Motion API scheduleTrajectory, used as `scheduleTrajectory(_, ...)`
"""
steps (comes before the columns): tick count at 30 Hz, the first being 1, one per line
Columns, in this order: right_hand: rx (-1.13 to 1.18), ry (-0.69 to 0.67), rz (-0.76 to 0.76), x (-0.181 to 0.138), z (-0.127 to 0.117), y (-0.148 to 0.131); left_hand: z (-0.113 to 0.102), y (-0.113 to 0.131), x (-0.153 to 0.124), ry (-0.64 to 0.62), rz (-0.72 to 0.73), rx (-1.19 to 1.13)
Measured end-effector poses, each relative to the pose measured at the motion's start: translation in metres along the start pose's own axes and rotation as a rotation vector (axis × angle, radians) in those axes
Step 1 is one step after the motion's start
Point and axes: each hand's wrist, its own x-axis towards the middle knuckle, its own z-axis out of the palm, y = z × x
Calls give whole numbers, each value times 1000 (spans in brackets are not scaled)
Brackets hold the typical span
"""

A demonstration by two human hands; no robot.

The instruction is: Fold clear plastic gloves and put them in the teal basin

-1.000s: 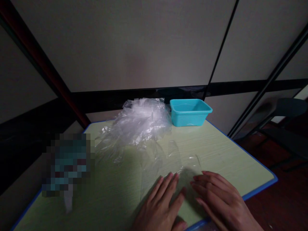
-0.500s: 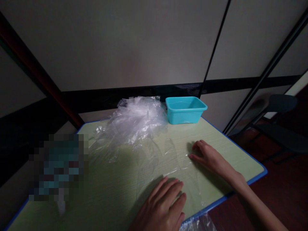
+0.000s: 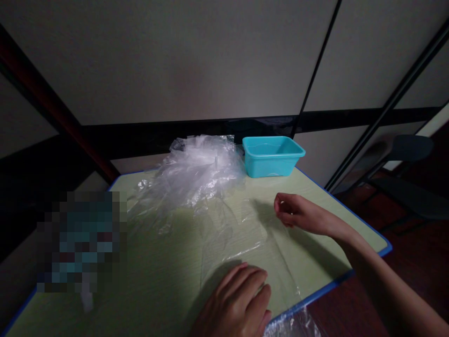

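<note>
A clear plastic bag [image 3: 242, 243] lies spread on the pale green table, its outline faint. My left hand [image 3: 236, 299] rests palm down on the bag's near part, fingers laid out and slightly bent. Above the bag's right side, my right hand [image 3: 298, 213] is lifted off the table, its shadow to the left and below. Thumb and fingers are curled together in a pinch; whatever may be between them is too hard to make out. A heaped pile of clear plastic bags [image 3: 199, 173] sits behind, reaching toward the spread bag.
A turquoise plastic basin [image 3: 271, 164] stands at the back right, beside the pile. On the left is a pixelated object [image 3: 84, 238]. More clear plastic [image 3: 294, 325] hangs past the blue table edge [image 3: 326, 291]. A dark chair [image 3: 410, 187] stands to the right.
My right hand has risen off the table and its fingers have curled into a pinch. My left hand has stayed on the bag. The view has shifted slightly.
</note>
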Motion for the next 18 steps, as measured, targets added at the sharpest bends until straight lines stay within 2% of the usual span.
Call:
scheduleTrajectory(4, 183, -106, -12, 14, 8, -21, -1, 0, 0, 17, 5, -5)
scheduleTrajectory(9, 237, -159, -9, 36, 30, -28, 2, 0, -1, 46, 16, 10)
scheduleTrajectory(13, 254, -161, -13, 46, 45, -21, 10, 0, -4, 148, 42, -26)
scheduleTrajectory(18, 357, -94, -31, 40, 45, -17, 11, 0, -8, 115, -44, -44)
